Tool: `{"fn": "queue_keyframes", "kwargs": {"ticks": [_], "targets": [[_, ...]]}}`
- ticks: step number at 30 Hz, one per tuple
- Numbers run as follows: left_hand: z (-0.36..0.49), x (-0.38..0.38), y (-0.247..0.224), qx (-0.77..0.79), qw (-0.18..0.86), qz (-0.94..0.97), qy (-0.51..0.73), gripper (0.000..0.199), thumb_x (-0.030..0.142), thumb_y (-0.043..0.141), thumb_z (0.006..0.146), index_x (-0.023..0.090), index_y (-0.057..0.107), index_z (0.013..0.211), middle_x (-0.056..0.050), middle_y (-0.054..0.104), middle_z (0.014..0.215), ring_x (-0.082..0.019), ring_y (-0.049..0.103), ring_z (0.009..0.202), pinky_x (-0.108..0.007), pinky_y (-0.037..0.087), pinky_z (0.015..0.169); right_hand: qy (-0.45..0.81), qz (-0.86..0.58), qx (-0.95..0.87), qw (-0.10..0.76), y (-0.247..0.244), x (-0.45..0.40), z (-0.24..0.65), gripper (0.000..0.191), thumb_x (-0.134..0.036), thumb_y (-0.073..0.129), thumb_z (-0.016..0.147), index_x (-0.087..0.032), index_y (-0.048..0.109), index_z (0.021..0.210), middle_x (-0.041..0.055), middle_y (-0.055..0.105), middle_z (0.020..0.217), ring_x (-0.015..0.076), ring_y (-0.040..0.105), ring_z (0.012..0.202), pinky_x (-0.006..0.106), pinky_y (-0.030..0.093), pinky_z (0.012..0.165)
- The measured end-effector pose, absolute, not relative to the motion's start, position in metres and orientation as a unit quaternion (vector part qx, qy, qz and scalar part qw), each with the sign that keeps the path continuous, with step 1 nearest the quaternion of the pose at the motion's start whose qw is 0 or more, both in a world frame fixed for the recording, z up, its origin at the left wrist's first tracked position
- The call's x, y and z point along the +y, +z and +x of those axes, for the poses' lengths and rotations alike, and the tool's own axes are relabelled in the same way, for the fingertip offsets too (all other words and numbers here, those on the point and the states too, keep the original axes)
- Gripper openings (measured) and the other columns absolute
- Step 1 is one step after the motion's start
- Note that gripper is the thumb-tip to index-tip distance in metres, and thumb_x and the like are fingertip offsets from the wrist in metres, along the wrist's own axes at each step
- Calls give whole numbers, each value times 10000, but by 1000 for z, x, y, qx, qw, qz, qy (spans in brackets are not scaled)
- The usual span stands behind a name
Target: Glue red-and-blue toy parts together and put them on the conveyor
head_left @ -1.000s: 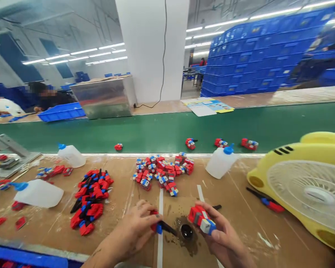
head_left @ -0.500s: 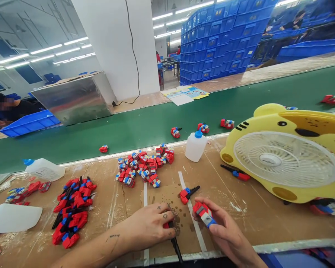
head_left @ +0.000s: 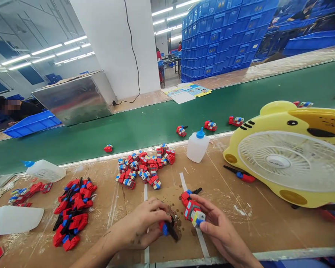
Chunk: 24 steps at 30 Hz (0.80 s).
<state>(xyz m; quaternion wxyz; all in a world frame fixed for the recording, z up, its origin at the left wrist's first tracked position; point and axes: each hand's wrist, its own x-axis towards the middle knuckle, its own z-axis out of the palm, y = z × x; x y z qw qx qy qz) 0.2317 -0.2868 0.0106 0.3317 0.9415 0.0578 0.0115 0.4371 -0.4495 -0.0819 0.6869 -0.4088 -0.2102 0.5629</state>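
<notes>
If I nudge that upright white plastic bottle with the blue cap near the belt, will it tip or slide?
The white plastic bottle with the blue cap looks squat and wide-based, so it would probably slide before tipping. Its translucent body seems thin, likely light and slightly squashy. How full it is cannot be told.

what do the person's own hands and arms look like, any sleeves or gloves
Both are bare: no gloves, no rings, no sleeves in view. The left hand leads into a bare forearm with a small dark mark near the wrist. The right hand shows no markings.
</notes>
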Motion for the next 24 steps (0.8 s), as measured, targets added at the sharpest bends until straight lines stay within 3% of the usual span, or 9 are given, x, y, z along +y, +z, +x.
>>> {"fn": "queue_keyframes", "kwargs": {"ticks": [4, 8, 14, 18, 21, 24], "targets": [[221, -289, -11, 229, 546, 790, 156, 328, 285, 699, 851, 210, 606, 1156, -82, 648, 1118, -238, 606, 1044, -338, 472, 953, 538, -415, -199, 707, -83, -440, 421, 608, -403, 899, 645, -261, 664, 1188, 119, 710, 1217, 289, 652, 1109, 420, 491, 960], [223, -294, -23, 245, 636, 701, 209, 340, 335, 725, 848, 192, 641, 1145, -84, 674, 1093, -238, 631, 1033, -329, 485, 945, 493, -427, -243, 718, -81, -426, 405, 601, -431, 895, 643, -260, 639, 1159, 112, 740, 1120, 290, 691, 1038, 407, 543, 893], [230, -296, -28, 273, 681, 634, 245, 429, 336, 763, 814, 157, 673, 1194, -128, 704, 1156, -285, 666, 1066, -397, 520, 967, 397, -553, -345, 646, -72, -418, 398, 504, -344, 848, 708, -270, 626, 1154, 86, 734, 1134, 293, 679, 1087, 398, 544, 937], [253, -312, -41, 302, 698, 552, 341, 564, 347, 769, 799, 141, 600, 1296, -163, 672, 1256, -304, 630, 1181, -413, 492, 1039, 186, -621, -505, 569, -61, -403, 394, 431, -209, 733, 816, -280, 586, 1215, 76, 701, 1140, 270, 673, 1035, 401, 553, 901], [281, -314, -44, 326, 647, 534, 435, 816, 262, 823, 715, 198, 435, 1430, -140, 617, 1328, -277, 591, 1234, -353, 495, 1028, -9, -589, -569, 574, -53, -377, 387, 440, -92, 604, 869, -250, 533, 1273, 100, 660, 1124, 258, 633, 1053, 409, 537, 915], [308, -283, -31, 354, 574, 583, 454, 839, 238, 812, 708, 208, 393, 1434, -100, 662, 1204, -235, 645, 1117, -298, 535, 923, -37, -599, -568, 563, -45, -346, 396, 429, -115, 583, 900, -224, 480, 1302, 122, 611, 1151, 264, 595, 1104, 424, 526, 942]]}}
